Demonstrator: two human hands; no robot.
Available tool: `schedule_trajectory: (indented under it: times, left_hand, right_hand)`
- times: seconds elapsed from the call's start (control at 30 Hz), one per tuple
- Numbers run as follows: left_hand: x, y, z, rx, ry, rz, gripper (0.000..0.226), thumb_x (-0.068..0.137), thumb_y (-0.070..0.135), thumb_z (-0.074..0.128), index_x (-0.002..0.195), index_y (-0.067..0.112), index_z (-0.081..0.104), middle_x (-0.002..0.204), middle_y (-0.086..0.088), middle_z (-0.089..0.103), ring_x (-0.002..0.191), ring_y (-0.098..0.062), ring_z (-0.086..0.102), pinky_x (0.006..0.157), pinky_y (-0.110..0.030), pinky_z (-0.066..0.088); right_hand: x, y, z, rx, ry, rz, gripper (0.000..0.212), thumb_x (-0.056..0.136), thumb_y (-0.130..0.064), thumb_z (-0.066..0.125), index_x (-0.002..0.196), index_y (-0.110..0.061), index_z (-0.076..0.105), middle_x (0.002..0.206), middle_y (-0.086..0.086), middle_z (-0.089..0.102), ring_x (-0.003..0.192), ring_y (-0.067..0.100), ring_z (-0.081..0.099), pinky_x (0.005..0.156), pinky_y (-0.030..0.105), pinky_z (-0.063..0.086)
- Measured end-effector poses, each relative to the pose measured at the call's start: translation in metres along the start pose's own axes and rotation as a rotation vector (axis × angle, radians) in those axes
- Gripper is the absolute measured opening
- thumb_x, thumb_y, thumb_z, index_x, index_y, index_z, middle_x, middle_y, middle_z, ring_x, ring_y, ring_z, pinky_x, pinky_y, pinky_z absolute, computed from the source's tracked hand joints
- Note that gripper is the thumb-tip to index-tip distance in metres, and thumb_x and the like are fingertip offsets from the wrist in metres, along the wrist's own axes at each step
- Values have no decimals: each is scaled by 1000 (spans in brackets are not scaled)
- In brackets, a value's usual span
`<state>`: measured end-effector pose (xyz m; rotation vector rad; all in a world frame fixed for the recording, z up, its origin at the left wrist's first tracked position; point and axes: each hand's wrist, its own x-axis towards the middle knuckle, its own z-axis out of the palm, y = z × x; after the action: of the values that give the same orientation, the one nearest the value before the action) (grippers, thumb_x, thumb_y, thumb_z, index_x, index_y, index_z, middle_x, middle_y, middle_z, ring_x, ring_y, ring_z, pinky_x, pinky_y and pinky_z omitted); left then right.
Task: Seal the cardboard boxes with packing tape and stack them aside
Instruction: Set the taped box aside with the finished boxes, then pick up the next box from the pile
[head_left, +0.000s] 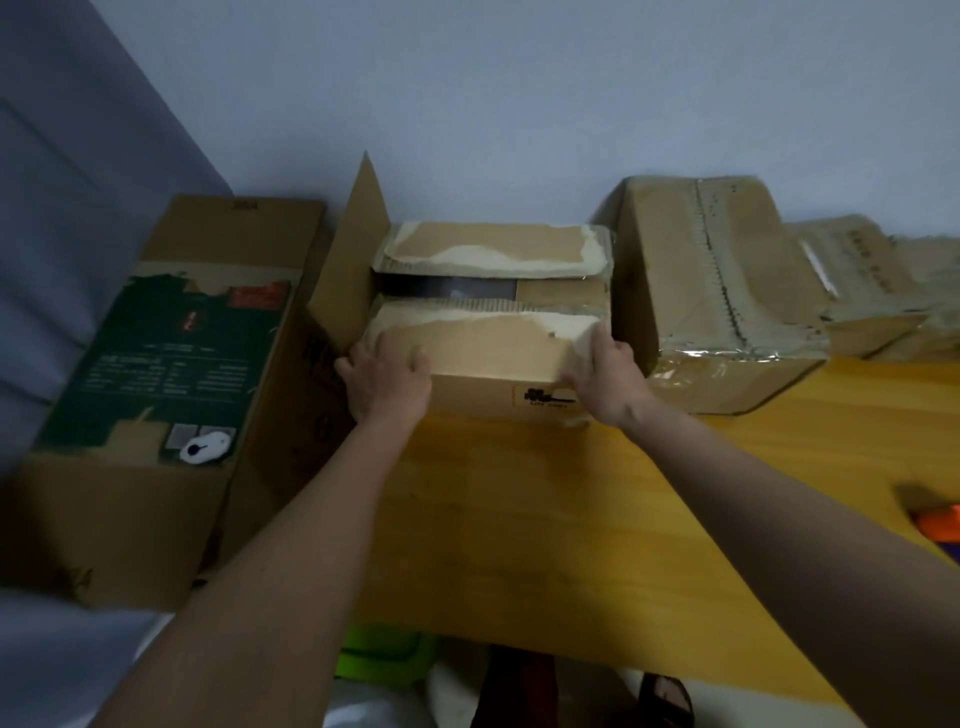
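An unsealed cardboard box (493, 358) sits on the wooden table (623, 519) against the wall. Its two long top flaps are folded down with a dark gap between them, and its left side flap (353, 249) stands upright. My left hand (387, 382) grips the near left corner of the box. My right hand (605, 374) grips the near right corner, thumb on the near flap. To the right stands a taped-up box (722, 291). An orange object (935, 522), possibly a tape tool, lies at the table's right edge; I cannot tell what it is.
A large box with a green printed panel (166, 374) stands to the left, beside a grey-blue sofa (62, 234). More sealed boxes (872, 280) line the wall at far right. A green object (384, 660) and a sandalled foot (667, 696) show below the table's near edge.
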<state>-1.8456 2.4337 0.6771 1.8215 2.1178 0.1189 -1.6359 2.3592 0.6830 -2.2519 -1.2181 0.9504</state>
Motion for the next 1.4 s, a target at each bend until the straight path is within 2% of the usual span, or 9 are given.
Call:
schedule_trajectory:
  times: [0.17, 0.27, 0.43, 0.53, 0.67, 0.8, 1.03, 1.3, 1.4]
  left_hand:
    - [-63, -22, 7, 36, 27, -136, 64, 95, 55, 41, 145, 15, 33, 144, -14, 31, 128, -37, 28, 95, -45, 41]
    - [-110, -33, 14, 52, 47, -232, 65, 95, 54, 43, 144, 12, 33, 142, -13, 29, 126, -37, 27, 86, -41, 41]
    - [-188, -53, 31, 151, 67, -314, 58, 97, 51, 39, 132, 5, 45, 136, -16, 31, 123, -37, 28, 100, -42, 31]
    - [-231, -60, 40, 85, 109, -335, 59, 96, 51, 39, 129, 3, 50, 135, -17, 33, 122, -38, 29, 102, -43, 31]
    - [-286, -51, 60, 180, 105, -267, 63, 97, 55, 37, 129, 3, 51, 132, -17, 38, 117, -38, 34, 103, -43, 26]
    - [-325, -29, 78, 204, 111, -231, 62, 96, 57, 37, 127, 5, 52, 129, -16, 40, 115, -37, 36, 101, -42, 26]
    - [-360, 48, 102, 160, 51, -82, 58, 97, 54, 37, 127, 6, 51, 130, -14, 38, 113, -34, 35, 99, -40, 31]
    - [-375, 129, 123, 125, -42, 96, 56, 96, 51, 41, 135, 12, 43, 133, -11, 36, 119, -33, 32, 99, -39, 34]
    - [-367, 139, 124, 232, -62, 186, 56, 96, 54, 37, 133, 12, 44, 130, -12, 37, 113, -32, 34, 98, -40, 33]
  right_hand:
    - [-54, 32, -5, 5, -16, -67, 56, 93, -20, 59, 142, -14, 33, 136, 14, 50, 122, 31, 50, 97, 40, 45]
    - [-85, 56, -11, 44, -50, -71, 48, 91, -22, 63, 132, -14, 40, 125, 12, 59, 110, 30, 57, 86, 41, 51]
    - [-133, 101, -24, 98, -193, -8, 55, 84, -35, 71, 118, -9, 36, 105, 13, 62, 81, 30, 66, 67, 43, 58]
    - [-161, 123, -36, 200, -395, 46, 34, 86, -28, 70, 104, -10, 47, 100, 11, 64, 69, 24, 66, 49, 31, 57]
    - [-180, 163, -55, 206, -583, 78, 39, 88, -21, 68, 116, 1, 54, 84, 17, 68, 64, 22, 68, 50, 30, 58]
    - [-185, 199, -92, 148, -651, 123, 22, 91, -18, 64, 102, 0, 60, 82, 20, 69, 67, 27, 71, 58, 30, 59]
    - [-179, 255, -164, 77, -579, 252, 28, 92, -10, 61, 101, 16, 59, 76, 23, 69, 63, 29, 70, 55, 30, 58]
    - [-174, 298, -218, -7, -161, 304, 30, 94, -19, 58, 83, 9, 53, 67, 16, 59, 52, 28, 58, 28, 24, 43]
    - [-174, 307, -225, -53, -114, 312, 35, 93, -26, 58, 82, 8, 56, 68, 17, 61, 57, 31, 63, 39, 27, 48]
